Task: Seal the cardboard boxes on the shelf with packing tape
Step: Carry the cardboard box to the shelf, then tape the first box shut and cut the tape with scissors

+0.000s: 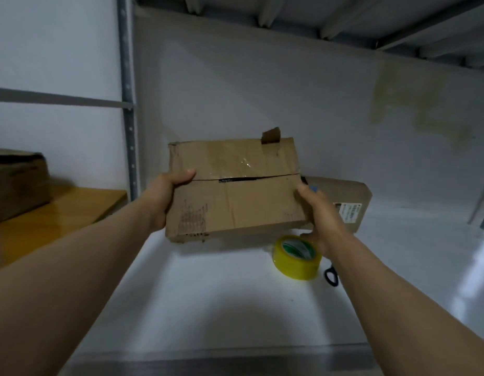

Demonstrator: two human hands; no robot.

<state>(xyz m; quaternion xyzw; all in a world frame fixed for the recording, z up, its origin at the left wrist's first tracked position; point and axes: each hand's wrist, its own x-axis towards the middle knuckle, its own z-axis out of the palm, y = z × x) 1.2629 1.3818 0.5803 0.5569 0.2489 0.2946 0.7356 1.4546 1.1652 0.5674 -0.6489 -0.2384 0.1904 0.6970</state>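
Observation:
A worn brown cardboard box (235, 191) is held between both hands above the white shelf (208, 294), its top tilted toward me. The flap seam across the top gapes slightly, with old clear tape over it. My left hand (165, 196) grips the box's left side, thumb over the top. My right hand (321, 215) grips the right side. A yellow roll of packing tape (296, 257) lies on the shelf just below my right hand. A second, flatter cardboard box (346, 202) with a white label lies behind on the right.
Black scissor handles (331, 276) show beside the tape roll, mostly hidden by my right forearm. To the left, past a grey shelf upright (128, 104), another cardboard box (15, 183) sits on a yellow wooden shelf board (59, 210). A shelf deck hangs overhead.

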